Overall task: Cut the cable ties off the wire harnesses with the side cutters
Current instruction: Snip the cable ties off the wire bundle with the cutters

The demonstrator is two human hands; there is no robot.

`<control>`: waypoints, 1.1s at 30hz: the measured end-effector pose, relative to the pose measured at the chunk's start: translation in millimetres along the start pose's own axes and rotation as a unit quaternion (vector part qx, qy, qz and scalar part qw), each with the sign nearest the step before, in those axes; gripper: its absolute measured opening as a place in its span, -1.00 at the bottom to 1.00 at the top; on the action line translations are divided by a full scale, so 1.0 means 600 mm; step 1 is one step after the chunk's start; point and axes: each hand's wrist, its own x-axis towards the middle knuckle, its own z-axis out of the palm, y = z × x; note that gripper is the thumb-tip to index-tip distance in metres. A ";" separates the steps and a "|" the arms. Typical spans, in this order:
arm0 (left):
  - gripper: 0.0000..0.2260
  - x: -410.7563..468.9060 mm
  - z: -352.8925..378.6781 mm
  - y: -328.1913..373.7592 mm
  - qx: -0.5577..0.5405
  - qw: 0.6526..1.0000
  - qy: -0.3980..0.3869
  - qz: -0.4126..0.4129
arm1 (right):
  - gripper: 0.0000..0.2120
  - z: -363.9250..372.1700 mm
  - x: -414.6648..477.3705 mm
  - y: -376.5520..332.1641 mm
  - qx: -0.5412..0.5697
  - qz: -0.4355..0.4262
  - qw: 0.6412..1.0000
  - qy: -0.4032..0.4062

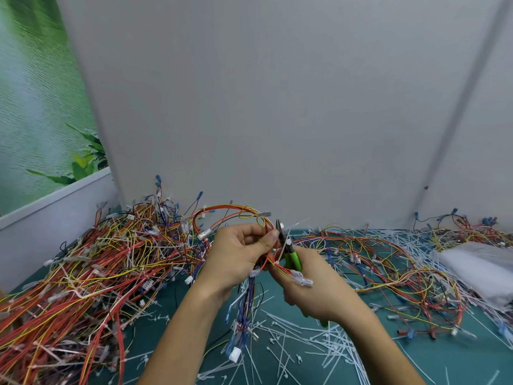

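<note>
- The left hand (238, 255) is raised above the table's middle, its fingers curled round a wire harness (230, 215) of red, orange and yellow wires. The thumb lies along the bundle, with its tip just beside the cutter blades.
- The harness arches up and to the far side of the hand. Its other ends, with white and blue connectors, hang down between the two forearms.
- The right hand (313, 287) is just right of and nearer than the left. Its fingers are wrapped round the green handles of the side cutters (293, 259).
- The blades point up and away, right against the left thumb. A white cable tie (286, 247) crosses the bundle at the blades; whether they have bitten into it cannot be told.
- A deep pile of harnesses (97, 259) fills the left side of the table, running from the far wall to the near edge, with many white ties showing on it.
- A looser spread of wires (388, 268) lies on the right, behind and beside the right wrist.
- Loose cut ties (305, 343) litter the teal table (449, 362) under and between the forearms, thickest to the near right.
- A white plastic bag (483, 268) lies at the right edge, partly over the wires.
- A grey wall panel (277, 107) closes off the far side. A green leaf poster (33, 107) stands at the far left.
</note>
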 end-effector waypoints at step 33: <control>-0.74 -0.001 0.004 0.006 -0.003 1.000 -0.002 -0.002 | -0.67 -0.001 -0.002 -0.001 0.037 0.036 0.998 0.023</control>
